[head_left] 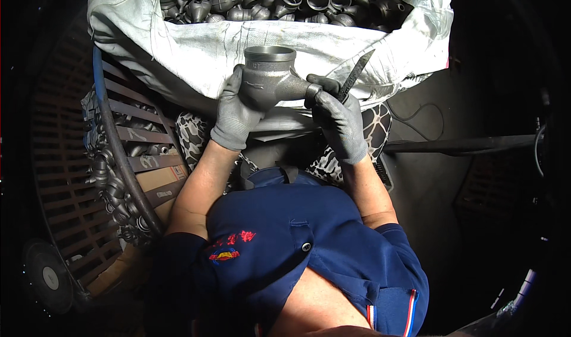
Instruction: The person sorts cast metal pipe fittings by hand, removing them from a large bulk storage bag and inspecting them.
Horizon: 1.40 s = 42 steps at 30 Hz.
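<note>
A grey metal pipe fitting (270, 87) is held up in the middle of the scene, in front of the near side of a big white sack (202, 54), its wide threaded mouth turned upward and its narrow threaded neck pointing right. The left hand (239, 114), in a grey glove, grips the fitting's round body from the left, with the thumb running up along its side. The right hand (342, 120), gloved alike, is closed around the narrow neck and also clasps a long dark tool (358, 74), whose pointed tip slants up to the far right, clear of the fitting. At the far side, the sack holds a heap of similar grey fittings (226, 2). On the left stands a slatted metal crate (140, 135) with more small metal parts (110, 182) piled in it and some brown cardboard (160, 179) behind its slats. Nearest is the person's dark blue shirt (262, 218), with patterned trousers (193, 135) showing beyond it, partly beneath the forearms. On the right, a thin cable (410, 120) curls over the dark floor (422, 200), near a long dark bar (470, 145)
</note>
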{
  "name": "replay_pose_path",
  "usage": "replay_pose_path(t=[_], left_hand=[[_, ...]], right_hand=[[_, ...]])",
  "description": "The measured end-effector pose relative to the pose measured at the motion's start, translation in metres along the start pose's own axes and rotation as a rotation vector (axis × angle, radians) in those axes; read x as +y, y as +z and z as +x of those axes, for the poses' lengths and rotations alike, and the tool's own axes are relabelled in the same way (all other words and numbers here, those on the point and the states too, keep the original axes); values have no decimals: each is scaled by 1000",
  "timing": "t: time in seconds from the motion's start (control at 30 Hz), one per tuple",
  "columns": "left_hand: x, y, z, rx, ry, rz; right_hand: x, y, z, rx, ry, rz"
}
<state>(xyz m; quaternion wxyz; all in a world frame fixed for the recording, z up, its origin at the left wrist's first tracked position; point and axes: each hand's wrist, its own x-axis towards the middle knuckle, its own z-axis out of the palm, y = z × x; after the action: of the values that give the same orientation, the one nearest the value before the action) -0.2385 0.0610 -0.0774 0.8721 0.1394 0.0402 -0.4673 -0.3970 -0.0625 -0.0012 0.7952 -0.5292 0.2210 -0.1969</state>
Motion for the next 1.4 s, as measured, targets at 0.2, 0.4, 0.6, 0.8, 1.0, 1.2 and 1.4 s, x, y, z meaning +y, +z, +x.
replay_pose_path(t=[0.2, 0.4, 0.6, 0.8, 1.0, 1.2, 1.4], left_hand=[[-2, 2, -6, 18, -17, 152], [-2, 7, -4, 137, -18, 197], [-4, -3, -1, 172, 81, 277], [-9, 24, -14, 183, 38, 227], [-9, 22, -15, 140, 81, 277], [-3, -7, -5, 94, 204, 511], [-16, 19, -12, 181, 125, 347]], right_hand=[[7, -30, 17, 21, -125, -207], [-9, -39, 23, 276, -493, -443], [-33, -27, 15, 120, -399, -213], [-19, -2, 14, 57, -423, -225], [-1, -8, 24, 44, -489, -330], [-14, -18, 24, -65, -224, -350], [-31, -42, 3, 42, -275, -254]])
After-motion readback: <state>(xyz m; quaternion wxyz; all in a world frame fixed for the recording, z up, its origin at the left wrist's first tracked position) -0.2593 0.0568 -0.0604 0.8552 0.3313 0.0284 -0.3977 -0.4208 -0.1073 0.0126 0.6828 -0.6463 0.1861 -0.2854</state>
